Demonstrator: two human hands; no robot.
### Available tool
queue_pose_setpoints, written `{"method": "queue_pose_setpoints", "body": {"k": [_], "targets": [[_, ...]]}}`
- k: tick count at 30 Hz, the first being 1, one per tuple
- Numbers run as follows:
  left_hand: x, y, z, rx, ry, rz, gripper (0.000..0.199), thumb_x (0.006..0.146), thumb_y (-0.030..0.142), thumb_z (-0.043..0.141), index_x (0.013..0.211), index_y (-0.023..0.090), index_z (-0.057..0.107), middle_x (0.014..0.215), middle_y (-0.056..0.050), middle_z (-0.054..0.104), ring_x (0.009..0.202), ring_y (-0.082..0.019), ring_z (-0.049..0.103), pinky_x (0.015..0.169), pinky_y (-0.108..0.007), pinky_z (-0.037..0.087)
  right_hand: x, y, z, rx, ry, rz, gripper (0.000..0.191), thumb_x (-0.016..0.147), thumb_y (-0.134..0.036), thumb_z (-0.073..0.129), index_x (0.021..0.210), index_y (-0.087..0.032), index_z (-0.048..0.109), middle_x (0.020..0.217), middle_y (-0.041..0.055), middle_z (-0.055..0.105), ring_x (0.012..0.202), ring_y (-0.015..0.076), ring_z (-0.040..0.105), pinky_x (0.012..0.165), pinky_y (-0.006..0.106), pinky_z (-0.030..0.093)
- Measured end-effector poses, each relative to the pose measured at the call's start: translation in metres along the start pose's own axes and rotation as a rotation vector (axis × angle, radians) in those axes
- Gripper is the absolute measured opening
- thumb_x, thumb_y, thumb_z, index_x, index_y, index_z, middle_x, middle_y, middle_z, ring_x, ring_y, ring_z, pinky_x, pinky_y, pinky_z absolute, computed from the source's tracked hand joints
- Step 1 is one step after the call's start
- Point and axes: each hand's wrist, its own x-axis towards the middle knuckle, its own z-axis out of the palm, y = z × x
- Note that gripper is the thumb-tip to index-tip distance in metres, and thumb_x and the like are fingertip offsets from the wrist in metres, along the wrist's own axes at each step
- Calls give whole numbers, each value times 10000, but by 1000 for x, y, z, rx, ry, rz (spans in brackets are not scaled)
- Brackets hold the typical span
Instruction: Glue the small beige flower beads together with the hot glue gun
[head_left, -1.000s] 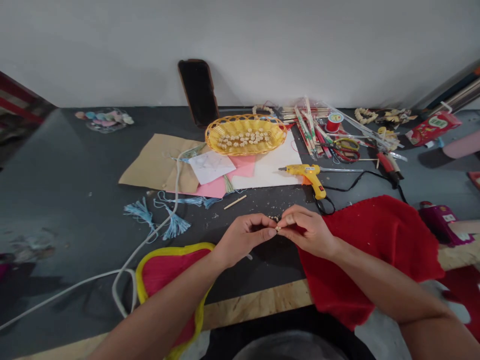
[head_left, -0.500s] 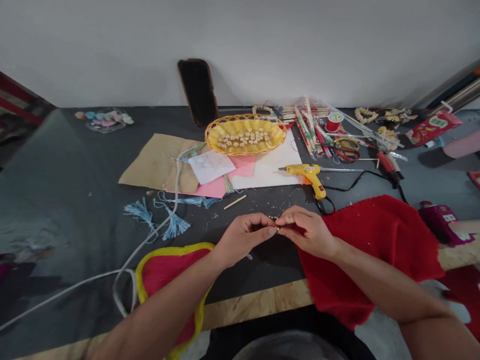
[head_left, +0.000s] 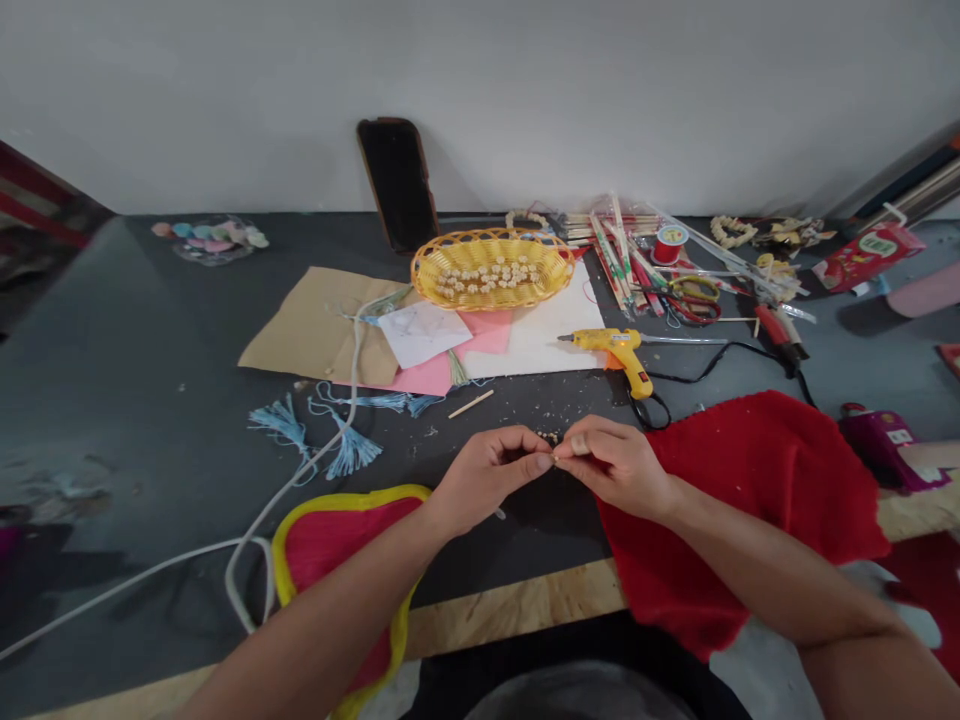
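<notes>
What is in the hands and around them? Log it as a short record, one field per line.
Left hand: thumb-and-finger grip on a tiny pale piece, mostly hidden
Right hand: similar grip, meeting the left at that piece
Beyond, right: yellow pistol-shaped glue gun, nozzle leftward
Back: yellow oval woven basket holding small pale clusters
Left: light-blue thread tassels
Under right forearm: red fabric cloth

From where I stand, count as follows: one left hand (head_left: 480, 485), one right hand (head_left: 621, 470), one yellow basket (head_left: 553, 268), one phone (head_left: 400, 190), one glue gun (head_left: 621, 347), one red thread spool (head_left: 669, 245), one red cloth (head_left: 757, 480), one drink carton (head_left: 870, 256). Blue tassels (head_left: 354, 452): three minimum. Pale beaded pieces (head_left: 516, 270) inside the basket: many, too crowded to count exactly.
</notes>
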Motion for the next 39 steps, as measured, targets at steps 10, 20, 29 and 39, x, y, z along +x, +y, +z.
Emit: {"method": "queue_pose_setpoints", "body": {"k": [10, 20, 29, 39], "targets": [[1, -1, 1, 8, 9, 22, 251, 770, 397, 701, 746, 152, 652, 652, 40, 535, 597, -75, 414, 576, -198, 336, 2, -2, -2, -7, -11, 23, 44, 887, -155, 613, 848, -174, 619, 778, 41, 655, 714, 110, 628, 647, 206, 540], [1, -4, 2, -25, 11, 37, 279, 744, 418, 726, 725, 149, 652, 641, 37, 533, 588, -79, 407, 574, -208, 323, 2, -2, 0, -21, 6, -11, 41, 901, -170, 600, 864, -180, 614, 778, 44, 655, 721, 113, 629, 645, 210, 546], [1, -7, 0, -102, 5, -1, 294, 702, 409, 773, 721, 132, 677, 646, 24, 555, 603, -77, 410, 581, -211, 300, 3, 0, -1, 27, -7, -3, 37, 893, -153, 617, 886, -180, 642, 811, 49, 667, 753, 115, 643, 670, 207, 551], [0, -5, -1, -131, -47, -77, 349, 682, 446, 782, 694, 123, 651, 585, 42, 477, 558, -67, 342, 525, -210, 230, 1, 2, -3, 104, -82, 15, 51, 901, -173, 611, 939, -173, 644, 824, 52, 670, 751, 115, 633, 671, 212, 544]]}}
